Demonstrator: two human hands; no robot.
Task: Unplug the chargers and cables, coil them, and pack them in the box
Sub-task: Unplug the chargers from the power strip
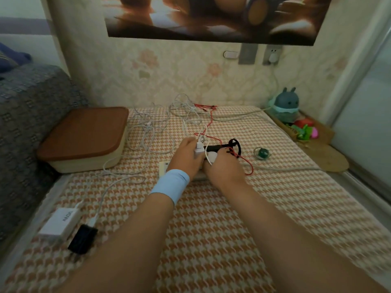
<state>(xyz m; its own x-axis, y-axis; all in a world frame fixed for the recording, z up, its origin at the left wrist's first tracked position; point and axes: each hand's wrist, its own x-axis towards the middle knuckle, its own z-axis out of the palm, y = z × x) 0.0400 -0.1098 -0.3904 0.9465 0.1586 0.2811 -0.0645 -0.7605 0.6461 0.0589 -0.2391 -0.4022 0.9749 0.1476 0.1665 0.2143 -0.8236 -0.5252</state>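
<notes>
Gripping a small white charger [198,150] above the power strip [163,168], the left hand [186,158] has its fingers curled round it. The right hand [225,169], touching the left, pinches a round white plug [212,155] over the strip. The lidded box [84,136] sits left of the strip, white cables [152,127] and a red cable [208,123] are tangled behind it, and a white adapter [61,222] and a black adapter [83,240] lie near-left.

White charger brick [60,222], grey marking seen upside down, apparently "50W", nothing else legible
</notes>
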